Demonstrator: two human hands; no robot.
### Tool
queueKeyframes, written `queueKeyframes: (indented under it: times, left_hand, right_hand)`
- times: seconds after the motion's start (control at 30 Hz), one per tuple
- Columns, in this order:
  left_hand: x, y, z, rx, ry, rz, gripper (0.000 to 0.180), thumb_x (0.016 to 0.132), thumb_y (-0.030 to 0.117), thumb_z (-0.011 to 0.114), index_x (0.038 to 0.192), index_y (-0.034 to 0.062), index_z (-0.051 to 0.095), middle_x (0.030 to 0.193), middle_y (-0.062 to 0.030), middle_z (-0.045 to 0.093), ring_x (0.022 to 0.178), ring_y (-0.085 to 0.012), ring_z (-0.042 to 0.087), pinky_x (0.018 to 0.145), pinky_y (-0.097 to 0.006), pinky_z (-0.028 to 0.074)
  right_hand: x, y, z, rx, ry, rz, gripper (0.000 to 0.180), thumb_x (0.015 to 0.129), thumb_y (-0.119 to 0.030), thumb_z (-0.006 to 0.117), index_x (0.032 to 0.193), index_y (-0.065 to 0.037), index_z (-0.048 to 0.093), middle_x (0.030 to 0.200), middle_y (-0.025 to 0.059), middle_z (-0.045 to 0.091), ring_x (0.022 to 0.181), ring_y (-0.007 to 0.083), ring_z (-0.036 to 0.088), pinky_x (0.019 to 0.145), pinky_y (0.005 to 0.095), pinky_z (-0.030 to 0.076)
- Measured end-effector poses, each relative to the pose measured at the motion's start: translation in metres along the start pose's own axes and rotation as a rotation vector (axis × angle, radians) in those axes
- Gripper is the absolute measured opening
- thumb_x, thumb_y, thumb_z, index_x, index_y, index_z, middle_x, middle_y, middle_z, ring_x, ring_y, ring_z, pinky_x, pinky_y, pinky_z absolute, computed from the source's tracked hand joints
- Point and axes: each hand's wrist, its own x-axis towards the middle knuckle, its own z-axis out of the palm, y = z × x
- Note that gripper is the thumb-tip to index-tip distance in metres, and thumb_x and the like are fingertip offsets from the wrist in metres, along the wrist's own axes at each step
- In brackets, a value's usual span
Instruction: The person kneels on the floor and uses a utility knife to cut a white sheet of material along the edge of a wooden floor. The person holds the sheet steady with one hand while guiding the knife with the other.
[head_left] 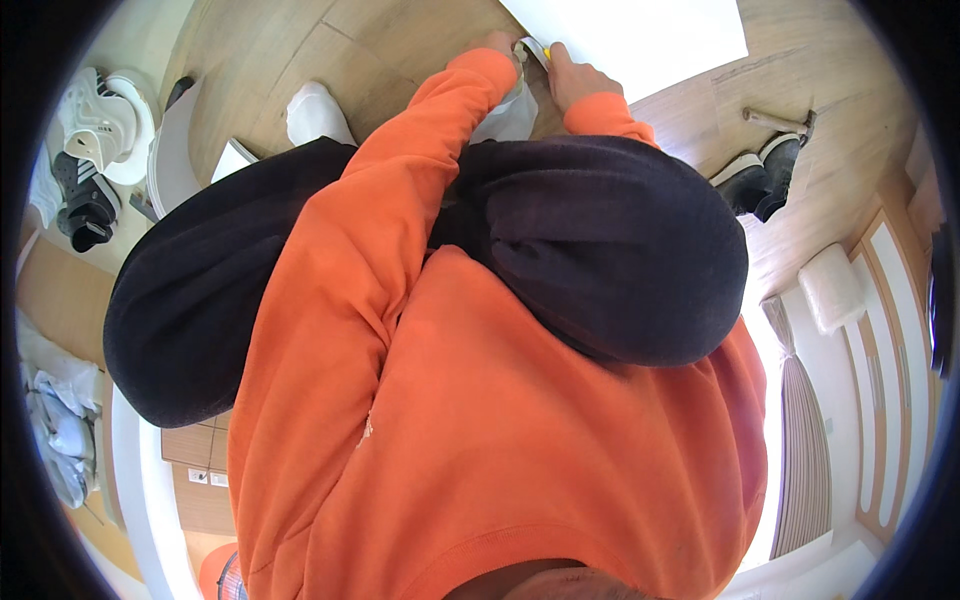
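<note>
At the top of the head view, my left hand (498, 43) is closed at the near edge of a large white board (640, 40). What its fingers hold is hidden. A narrow, pale, curved strip (535, 50) runs between my two hands. My right hand (580, 79) closes around a small yellow tool (547, 53), most of it covered by the fingers. Its kind is too small to tell. Both hands are low over the wood-look floor, in front of my knees. A white sock (508, 118) shows between my forearms.
To the right lie a hammer (775, 122) and a pair of dark shoes (757, 180). My other white-socked foot (316, 113) is left of the arms. White clogs (100, 122) and black sandals (82, 200) stand at far left. A striped curtain (803, 450) hangs lower right.
</note>
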Motion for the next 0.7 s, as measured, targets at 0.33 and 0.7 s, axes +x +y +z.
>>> queueKeyframes:
  times: [0.33, 0.7]
  left_hand:
    - [0.018, -0.004, 0.012, 0.193, 0.056, 0.021, 0.030, 0.082, 0.020, 0.056, 0.109, 0.0086, 0.060, 0.100, -0.0203, 0.062, 0.094, -0.0372, 0.059, 0.082, -0.041, 0.046]
    - [-0.054, 0.059, -0.060, 0.380, -0.118, -0.027, 0.039, 0.088, 0.022, 0.035, 0.118, 0.0037, 0.052, 0.114, -0.0159, 0.059, 0.108, -0.0322, 0.055, 0.088, -0.042, 0.043]
  right_hand:
    - [0.010, 0.000, 0.008, -0.006, 0.016, -0.007, 0.021, 0.093, -0.028, 0.032, 0.105, -0.014, 0.039, 0.088, 0.0202, 0.064, 0.082, 0.0407, 0.061, 0.068, 0.0494, 0.047]
    - [-0.006, 0.005, 0.007, -0.019, -0.005, 0.044, 0.023, 0.093, -0.031, 0.032, 0.106, -0.014, 0.039, 0.089, 0.0210, 0.064, 0.083, 0.0410, 0.062, 0.069, 0.0500, 0.047]
